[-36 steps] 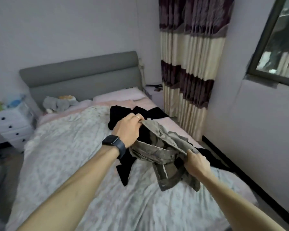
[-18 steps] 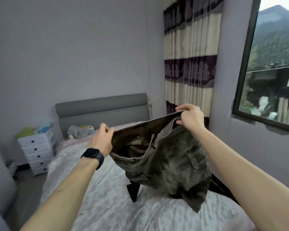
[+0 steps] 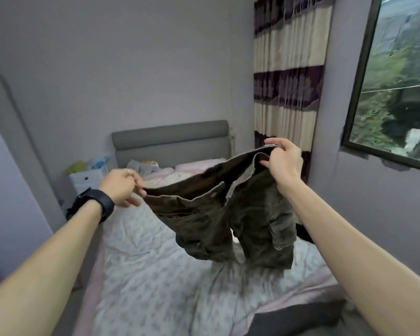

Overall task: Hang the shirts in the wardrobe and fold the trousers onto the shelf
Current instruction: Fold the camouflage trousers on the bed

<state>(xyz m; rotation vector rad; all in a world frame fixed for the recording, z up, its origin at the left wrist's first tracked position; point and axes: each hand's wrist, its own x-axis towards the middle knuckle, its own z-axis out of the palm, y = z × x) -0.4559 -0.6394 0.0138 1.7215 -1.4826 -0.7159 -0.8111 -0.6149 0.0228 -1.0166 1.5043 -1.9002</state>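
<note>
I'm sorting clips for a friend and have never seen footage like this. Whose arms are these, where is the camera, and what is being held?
There is no machine here. The one picture comes from a camera worn on a person's head, looking forward and down, so both arms are that person's own. The left hand, with a watch on its wrist, pinches one end of the waistband of the trousers. The right hand grips the other end, higher up. The legs dangle over the bed, which has a grey headboard. A curtain and a window are on the right, and white drawers on the left.
</note>
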